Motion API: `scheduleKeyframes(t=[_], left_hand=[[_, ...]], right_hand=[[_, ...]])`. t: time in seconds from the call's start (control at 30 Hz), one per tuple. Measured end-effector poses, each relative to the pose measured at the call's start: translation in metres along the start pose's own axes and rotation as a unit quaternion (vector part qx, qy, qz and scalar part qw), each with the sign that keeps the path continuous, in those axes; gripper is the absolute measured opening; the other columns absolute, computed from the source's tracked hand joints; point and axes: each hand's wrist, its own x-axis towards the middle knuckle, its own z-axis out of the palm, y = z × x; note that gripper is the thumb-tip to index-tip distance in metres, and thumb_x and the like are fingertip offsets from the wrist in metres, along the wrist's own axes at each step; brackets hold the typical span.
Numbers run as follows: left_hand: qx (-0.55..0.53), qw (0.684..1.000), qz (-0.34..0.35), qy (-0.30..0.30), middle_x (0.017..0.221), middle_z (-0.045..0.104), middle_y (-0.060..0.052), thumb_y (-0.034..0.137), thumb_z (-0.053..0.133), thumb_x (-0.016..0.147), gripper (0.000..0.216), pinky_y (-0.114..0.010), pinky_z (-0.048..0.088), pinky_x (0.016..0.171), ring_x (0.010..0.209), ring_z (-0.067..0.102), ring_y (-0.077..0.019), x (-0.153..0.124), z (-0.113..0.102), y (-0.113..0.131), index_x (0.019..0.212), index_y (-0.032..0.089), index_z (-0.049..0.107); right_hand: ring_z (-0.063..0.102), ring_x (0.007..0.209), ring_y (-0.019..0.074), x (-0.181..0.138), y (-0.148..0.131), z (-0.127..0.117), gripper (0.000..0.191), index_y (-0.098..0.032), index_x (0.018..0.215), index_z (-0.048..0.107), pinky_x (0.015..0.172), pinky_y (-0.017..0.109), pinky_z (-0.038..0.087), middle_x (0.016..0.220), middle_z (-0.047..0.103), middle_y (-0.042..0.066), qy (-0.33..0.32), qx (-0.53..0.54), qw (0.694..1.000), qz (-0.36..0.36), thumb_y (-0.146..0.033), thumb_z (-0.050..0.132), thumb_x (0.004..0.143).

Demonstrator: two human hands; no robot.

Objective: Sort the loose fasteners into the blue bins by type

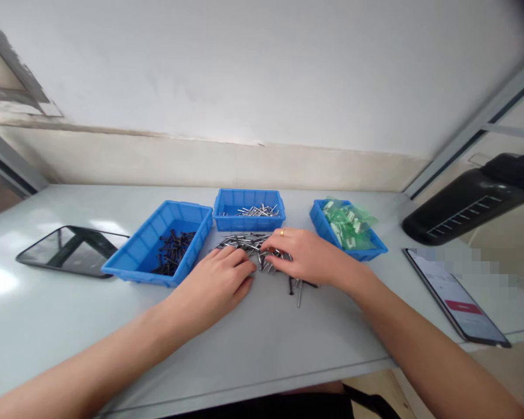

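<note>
A mixed pile of black screws and silver nails (244, 240) lies on the table between my hands. My left hand (225, 273) rests at the pile's left edge, fingers curled close together; its fingertips are partly hidden, and what they hold cannot be made out. Over the right part of the pile is my right hand (303, 253), wearing a ring, with thumb and fingers apart and touching the pieces. A few loose pieces, including a silver nail (299, 295), stick out below it. Black screws (174, 250) fill part of the left blue bin (133, 247). Silver nails (262, 210) lie in the middle blue bin (227, 221).
A right-hand blue bin (367, 254) holds green plastic packets (349, 224). Farther right are a phone (458, 302) with a lit screen and a black bottle (467, 203). A dark, glossy flat tablet-like object (65, 253) lies at left, partly under the left bin. A wall stands behind.
</note>
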Motion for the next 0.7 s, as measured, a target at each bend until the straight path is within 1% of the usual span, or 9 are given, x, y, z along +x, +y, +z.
scheduleKeyframes(t=[0.07,0.13,0.27,0.43,0.63,0.7], left_hand=[[-0.002,1.0,0.0,0.0,0.086,0.059,-0.005,0.021,0.042,0.09,0.022,-0.036,0.044,0.079,0.084,0.055,-0.0198,0.0,0.001,-0.001,0.093,0.019,0.064],[0.001,1.0,-0.004,-0.002,0.087,0.059,-0.005,0.021,0.042,0.09,0.022,-0.036,0.043,0.078,0.085,0.055,-0.0203,0.0,0.001,-0.001,0.094,0.019,0.064],[0.002,1.0,-0.01,-0.002,0.086,0.059,-0.005,0.022,0.042,0.09,0.022,-0.036,0.042,0.077,0.084,0.055,-0.0206,0.0,0.0,-0.001,0.094,0.019,0.064],[0.006,1.0,-0.009,-0.019,0.087,0.059,-0.006,0.022,0.041,0.091,0.024,-0.037,0.043,0.078,0.084,0.055,-0.0209,0.001,-0.002,0.0,0.094,0.019,0.064],[-0.005,0.999,-0.023,-0.026,0.085,0.06,-0.005,0.024,0.043,0.09,0.023,-0.039,0.045,0.079,0.086,0.057,-0.022,0.002,-0.004,0.002,0.092,0.019,0.065],[-0.026,0.999,-0.029,-0.009,0.088,0.061,-0.005,0.025,0.044,0.09,0.02,-0.038,0.045,0.08,0.088,0.058,-0.0222,0.001,-0.004,0.002,0.095,0.019,0.063]], right_hand=[[0.056,0.088,0.0173,0.0,0.001,0.001,0.016,-0.02,0.099,0.061,0.075,0.029,0.043,0.094,0.062,0.004,-0.034,0.001,0.999,-0.011,-0.022,0.05,0.087],[0.056,0.086,0.0169,0.0,0.003,0.003,0.013,-0.02,0.094,0.062,0.073,0.029,0.042,0.09,0.061,0.004,-0.048,-0.001,0.999,-0.02,-0.022,0.051,0.087],[0.055,0.085,0.0162,0.001,0.005,0.007,0.014,-0.021,0.093,0.062,0.072,0.028,0.042,0.09,0.059,0.004,-0.06,0.002,0.998,-0.029,-0.022,0.05,0.088],[0.054,0.09,0.0164,0.003,0.004,0.011,0.019,-0.021,0.093,0.063,0.075,0.029,0.042,0.096,0.059,0.004,-0.074,-0.008,0.996,-0.056,-0.02,0.045,0.091],[0.053,0.085,0.0166,0.006,0.0,0.01,0.018,-0.017,0.084,0.061,0.069,0.028,0.042,0.089,0.059,0.005,-0.065,-0.07,0.994,-0.059,-0.017,0.045,0.091],[0.053,0.084,0.0168,0.005,-0.001,0.007,0.018,-0.016,0.086,0.06,0.069,0.028,0.042,0.088,0.059,0.006,-0.045,-0.078,0.994,-0.057,-0.015,0.043,0.091]])
